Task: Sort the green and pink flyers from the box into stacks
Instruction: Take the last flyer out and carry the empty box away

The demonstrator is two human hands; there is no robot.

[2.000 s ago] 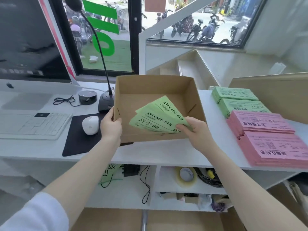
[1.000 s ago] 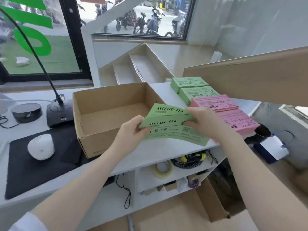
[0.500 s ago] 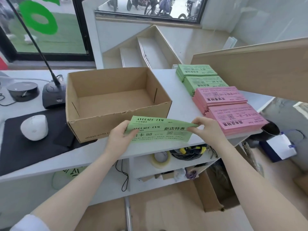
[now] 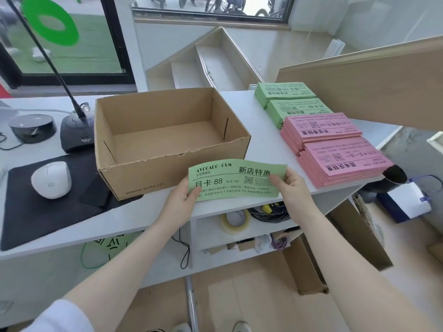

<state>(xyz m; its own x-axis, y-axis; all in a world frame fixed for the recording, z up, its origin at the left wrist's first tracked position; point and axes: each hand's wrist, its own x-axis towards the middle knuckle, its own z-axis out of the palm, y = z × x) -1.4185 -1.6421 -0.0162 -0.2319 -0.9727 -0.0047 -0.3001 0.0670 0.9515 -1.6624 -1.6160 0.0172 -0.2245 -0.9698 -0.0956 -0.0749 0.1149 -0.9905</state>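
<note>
White desk: brown cardboard box now looks empty. Sorted green stacks and pink stacks sit right. Fanned green flyers since squared into one bundle, left hand and right hand pinching either end. Likely last batch, goes on green.

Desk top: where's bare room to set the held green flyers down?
Bare white desk strip runs between the brown cardboard box and the flyer stacks, and along the front edge under both hands. The box's floor also shows bare. Crowded: right end, two green stacks and two pink stacks; left, black mouse pad with white mouse.
</note>
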